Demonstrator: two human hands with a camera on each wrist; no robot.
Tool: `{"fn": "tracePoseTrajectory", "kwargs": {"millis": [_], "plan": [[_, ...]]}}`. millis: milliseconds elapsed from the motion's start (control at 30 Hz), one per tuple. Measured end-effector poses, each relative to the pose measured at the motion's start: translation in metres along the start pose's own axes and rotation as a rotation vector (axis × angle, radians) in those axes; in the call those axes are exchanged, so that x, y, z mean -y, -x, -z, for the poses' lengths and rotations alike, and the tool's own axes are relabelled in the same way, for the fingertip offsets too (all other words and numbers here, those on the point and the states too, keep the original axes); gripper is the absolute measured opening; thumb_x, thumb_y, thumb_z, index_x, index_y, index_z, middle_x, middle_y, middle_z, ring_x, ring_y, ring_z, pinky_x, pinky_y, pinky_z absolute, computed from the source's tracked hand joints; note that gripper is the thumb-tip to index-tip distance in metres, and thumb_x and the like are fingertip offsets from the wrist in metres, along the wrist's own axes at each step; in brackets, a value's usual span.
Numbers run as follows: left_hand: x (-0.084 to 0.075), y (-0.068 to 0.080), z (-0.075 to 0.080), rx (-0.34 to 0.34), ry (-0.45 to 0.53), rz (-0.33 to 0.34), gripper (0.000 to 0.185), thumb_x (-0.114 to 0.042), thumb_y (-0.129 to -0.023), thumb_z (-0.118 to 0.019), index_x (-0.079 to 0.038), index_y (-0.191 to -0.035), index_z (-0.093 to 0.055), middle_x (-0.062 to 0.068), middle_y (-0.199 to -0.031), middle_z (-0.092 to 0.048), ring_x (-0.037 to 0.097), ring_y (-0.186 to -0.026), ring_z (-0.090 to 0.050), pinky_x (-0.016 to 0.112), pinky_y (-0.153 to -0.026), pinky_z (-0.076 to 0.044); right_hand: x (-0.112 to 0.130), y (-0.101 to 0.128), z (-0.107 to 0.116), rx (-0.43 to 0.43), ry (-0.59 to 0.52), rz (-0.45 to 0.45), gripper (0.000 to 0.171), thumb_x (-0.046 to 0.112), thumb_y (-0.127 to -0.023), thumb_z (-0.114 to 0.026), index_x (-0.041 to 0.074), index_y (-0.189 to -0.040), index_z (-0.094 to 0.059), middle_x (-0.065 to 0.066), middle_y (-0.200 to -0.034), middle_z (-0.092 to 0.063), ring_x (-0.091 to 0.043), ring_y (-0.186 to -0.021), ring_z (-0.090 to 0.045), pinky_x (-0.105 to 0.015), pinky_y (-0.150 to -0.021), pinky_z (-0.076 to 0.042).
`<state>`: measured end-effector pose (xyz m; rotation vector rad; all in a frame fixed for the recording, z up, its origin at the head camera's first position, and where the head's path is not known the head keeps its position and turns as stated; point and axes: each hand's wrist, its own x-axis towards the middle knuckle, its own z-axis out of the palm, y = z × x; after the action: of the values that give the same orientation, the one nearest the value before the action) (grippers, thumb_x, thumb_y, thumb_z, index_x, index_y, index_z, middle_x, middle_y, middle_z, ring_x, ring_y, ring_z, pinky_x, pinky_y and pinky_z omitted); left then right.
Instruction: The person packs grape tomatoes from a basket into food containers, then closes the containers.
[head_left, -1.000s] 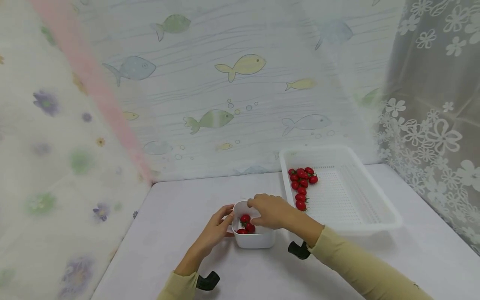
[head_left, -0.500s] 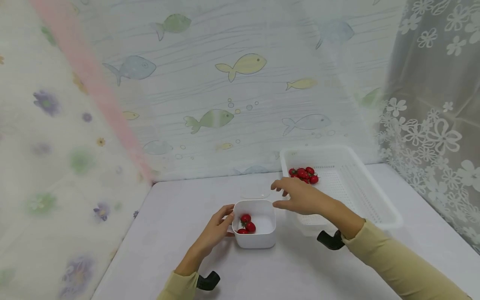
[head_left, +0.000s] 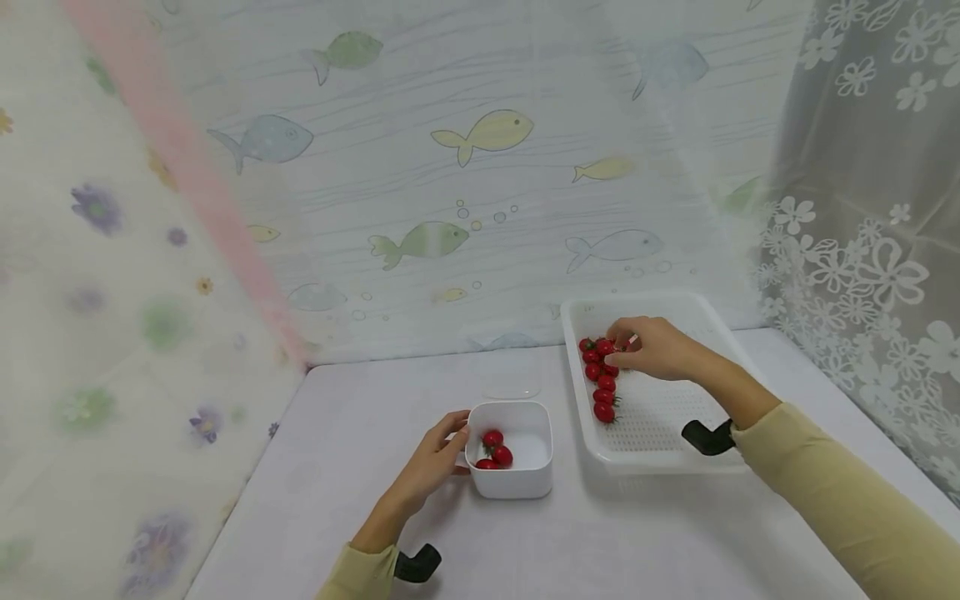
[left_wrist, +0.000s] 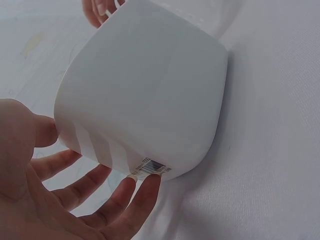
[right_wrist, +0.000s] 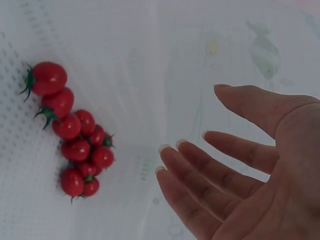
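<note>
A small white square container (head_left: 528, 482) stands on the table with several red cherry tomatoes (head_left: 502, 456) inside. My left hand (head_left: 432, 457) holds its left side, thumb at the rim and fingertips on the outer wall near a barcode label (left_wrist: 151, 166) in the left wrist view. Over a white perforated basket (head_left: 675, 454) is my right hand (head_left: 654, 348), its fingers near the cherry tomatoes (head_left: 603, 397) along the basket's left side. In the right wrist view its fingers are spread, with nothing between them and the tomatoes (right_wrist: 76, 149) to the left.
A thin clear lid-like piece (head_left: 512, 393) lies just behind the container. White cloth covers the table (head_left: 360, 433). A fish-patterned curtain (head_left: 420, 317) hangs at the back, and a lace curtain (head_left: 862, 275) at the right.
My right hand has gone from above the white container, right and back, to the tomatoes in the basket. My left hand and the container have stayed in place.
</note>
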<state>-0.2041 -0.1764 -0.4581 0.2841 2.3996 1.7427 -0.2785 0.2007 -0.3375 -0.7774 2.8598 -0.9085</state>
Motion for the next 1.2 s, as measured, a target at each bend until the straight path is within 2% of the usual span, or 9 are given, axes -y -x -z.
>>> {"fn": "tracePoseTrajectory", "kwargs": {"millis": [233,367,500,633,833,1000,1200], "plan": [[0.002,0.0,0.0,-0.004,0.005,0.009,0.042,-0.026,-0.11,-0.048,-0.009,-0.149,-0.047,0.019,-0.145,-0.049,0.04,-0.123,-0.058,0.041,-0.082,-0.062,-0.027,-0.01,0.007,0.023,-0.037,-0.083,0.038,0.025,-0.098,-0.069,-0.004,-0.123,-0.063,-0.022,-0.116,-0.068,-0.039,-0.107,-0.065,-0.05,-0.084,-0.059],[0.001,0.0,-0.001,-0.007,0.004,0.012,0.043,-0.027,-0.11,-0.048,-0.01,-0.149,-0.047,0.018,-0.144,-0.05,0.038,-0.121,-0.059,0.041,-0.082,-0.062,-0.038,-0.016,0.011,0.032,-0.056,-0.12,0.043,0.026,-0.099,-0.067,-0.008,-0.125,-0.061,-0.026,-0.118,-0.066,-0.037,-0.101,-0.066,-0.051,-0.083,-0.058],[-0.002,0.001,-0.001,-0.008,0.007,0.01,0.043,-0.026,-0.111,-0.047,-0.01,-0.15,-0.047,0.018,-0.143,-0.051,0.037,-0.12,-0.06,0.042,-0.083,-0.062,-0.05,-0.021,0.012,0.044,-0.126,-0.178,0.046,0.024,-0.1,-0.065,-0.012,-0.128,-0.057,-0.03,-0.121,-0.063,-0.037,-0.1,-0.068,-0.048,-0.086,-0.06],[-0.003,0.0,-0.001,-0.005,-0.001,0.009,0.043,-0.026,-0.111,-0.046,-0.009,-0.15,-0.047,0.018,-0.142,-0.051,0.037,-0.12,-0.06,0.041,-0.083,-0.062,-0.065,-0.024,0.01,0.05,-0.203,-0.24,0.05,0.023,-0.103,-0.062,-0.017,-0.131,-0.051,-0.035,-0.126,-0.059,-0.045,-0.11,-0.065,-0.05,-0.094,-0.058],[-0.002,0.0,0.0,-0.004,0.001,0.014,0.043,-0.028,-0.111,-0.047,-0.009,-0.15,-0.047,0.017,-0.142,-0.051,0.035,-0.119,-0.06,0.042,-0.084,-0.062,-0.087,-0.024,0.004,0.046,-0.292,-0.329,0.053,0.025,-0.104,-0.06,-0.019,-0.133,-0.048,-0.037,-0.13,-0.056,-0.045,-0.115,-0.063,-0.051,-0.098,-0.055],[-0.002,0.0,0.0,-0.002,0.005,0.012,0.043,-0.028,-0.111,-0.047,-0.009,-0.15,-0.047,0.018,-0.142,-0.051,0.036,-0.12,-0.06,0.042,-0.083,-0.062,-0.099,-0.026,-0.004,0.029,-0.383,-0.439,0.061,0.024,-0.104,-0.06,-0.023,-0.138,-0.041,-0.038,-0.131,-0.055,-0.044,-0.115,-0.063,-0.047,-0.098,-0.056],[0.0,0.001,0.0,-0.003,0.012,0.012,0.043,-0.028,-0.111,-0.047,-0.009,-0.15,-0.047,0.017,-0.142,-0.051,0.036,-0.119,-0.06,0.041,-0.082,-0.062,-0.108,-0.031,-0.014,0.036,-0.49,-0.626,0.074,0.026,-0.104,-0.06,-0.023,-0.147,-0.024,-0.038,-0.134,-0.052,-0.032,-0.105,-0.067,-0.044,-0.099,-0.055]]}}
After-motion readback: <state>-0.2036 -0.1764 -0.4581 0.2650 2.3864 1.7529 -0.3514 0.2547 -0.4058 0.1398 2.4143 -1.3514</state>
